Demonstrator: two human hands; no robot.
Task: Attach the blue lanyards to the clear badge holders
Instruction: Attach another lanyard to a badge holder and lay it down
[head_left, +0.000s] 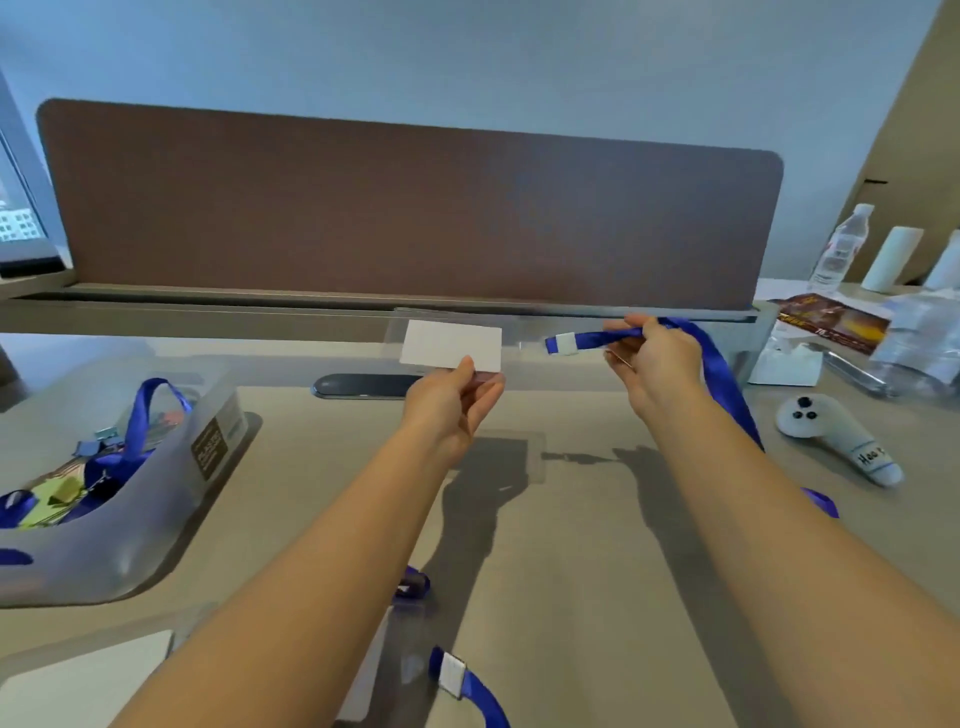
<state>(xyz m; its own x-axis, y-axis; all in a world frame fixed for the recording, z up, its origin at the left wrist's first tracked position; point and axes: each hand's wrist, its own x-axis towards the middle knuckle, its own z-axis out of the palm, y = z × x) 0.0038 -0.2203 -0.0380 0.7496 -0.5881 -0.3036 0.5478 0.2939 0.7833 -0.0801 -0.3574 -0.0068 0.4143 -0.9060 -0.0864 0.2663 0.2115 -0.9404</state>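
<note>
Aloft, left hand (457, 410) pinching, apparently, badge holder (451, 344), right hand (657, 361) lanyard (592, 340)

Legible text is scarce in your view. On the white controller (836, 437) lying at the right of the table (571, 545), a white strip near its lower end carries handwriting in dark ink; you can read roughly "Hee", the rest is too small to tell. On the translucent plastic bin (156, 499) at your left, a dark brown label (212, 447) bears pale capital lettering; the top line looks like "PLASTIC", the lines under it blur out. The dark orange printed packet (826, 322) at far right shows light characters, unreadable. The white card (451, 344) in your left hand's fingers (470, 371) is blank.
</note>
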